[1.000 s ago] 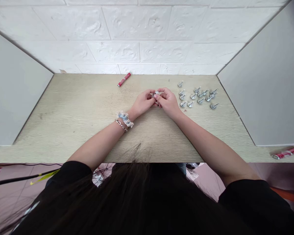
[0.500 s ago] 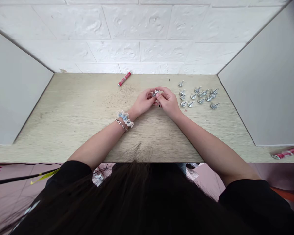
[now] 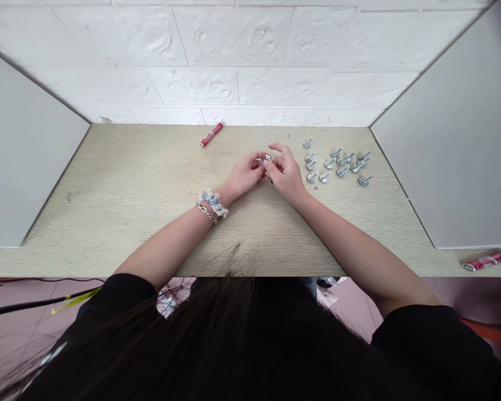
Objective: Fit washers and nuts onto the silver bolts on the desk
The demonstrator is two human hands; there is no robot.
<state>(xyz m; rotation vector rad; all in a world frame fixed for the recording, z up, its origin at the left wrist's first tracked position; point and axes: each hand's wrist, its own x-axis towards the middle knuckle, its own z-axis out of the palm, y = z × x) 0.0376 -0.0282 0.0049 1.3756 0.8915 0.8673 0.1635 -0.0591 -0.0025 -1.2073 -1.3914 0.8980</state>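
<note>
Above the middle of the table, my left hand [image 3: 247, 174] and my right hand [image 3: 285, 174] meet around a small silver bolt [image 3: 268, 158]. The left fingers pinch it from the left side. My right thumb presses against its near side, while the right index finger is lifted and stretched out above it. Most of the bolt's shank is hidden by the fingers. To the right of my right hand lie several similar silver bolts [image 3: 342, 171] with washers, loosely spread on the wood-grain table [image 3: 150, 184].
A red tube [image 3: 211, 135] lies near the white brick-pattern wall [image 3: 200, 44]. Another red tube [image 3: 486, 260] rests by the table's front right edge. Grey panels stand at the left [image 3: 25, 145] and right [image 3: 451, 145].
My right index finger has lifted off the bolt and straightened upward. The bolt has turned slightly between the fingers. My left hand stays in place.
</note>
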